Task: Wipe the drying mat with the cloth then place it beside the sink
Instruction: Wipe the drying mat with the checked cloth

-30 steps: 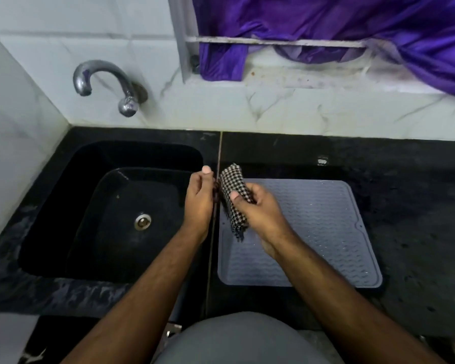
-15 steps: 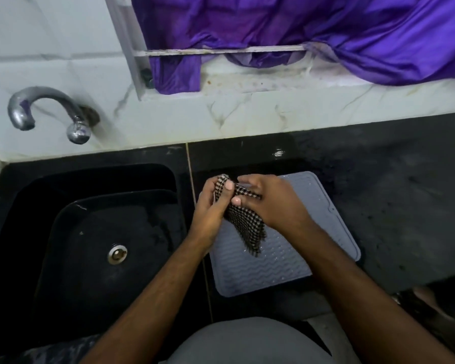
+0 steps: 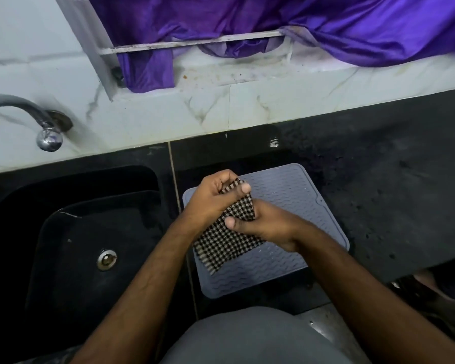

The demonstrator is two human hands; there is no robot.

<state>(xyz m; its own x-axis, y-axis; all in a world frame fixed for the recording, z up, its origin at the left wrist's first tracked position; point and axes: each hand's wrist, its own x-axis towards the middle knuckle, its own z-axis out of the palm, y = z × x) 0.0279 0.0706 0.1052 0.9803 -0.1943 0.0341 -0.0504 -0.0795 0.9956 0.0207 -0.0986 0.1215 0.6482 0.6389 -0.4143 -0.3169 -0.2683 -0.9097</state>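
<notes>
A black-and-white checked cloth (image 3: 225,243) is held over the grey ribbed drying mat (image 3: 294,195), which lies flat on the black counter just right of the sink (image 3: 84,232). My left hand (image 3: 210,200) grips the cloth's upper end, thumb pressed on top. My right hand (image 3: 263,224) holds the cloth's middle, thumb across it. The cloth's lower part hangs spread out over the mat's left half. Both hands cover the mat's centre.
A metal tap (image 3: 37,122) juts from the marble wall above the sink's back left. A purple curtain (image 3: 247,24) hangs over the window ledge. Black countertop (image 3: 392,193) stretches right of the mat; its front edge drops off at the lower right.
The cloth has opened from a bunched strip into a wider spread sheet between both hands. My right hand has slid down the cloth. The view has shifted right and closer.
</notes>
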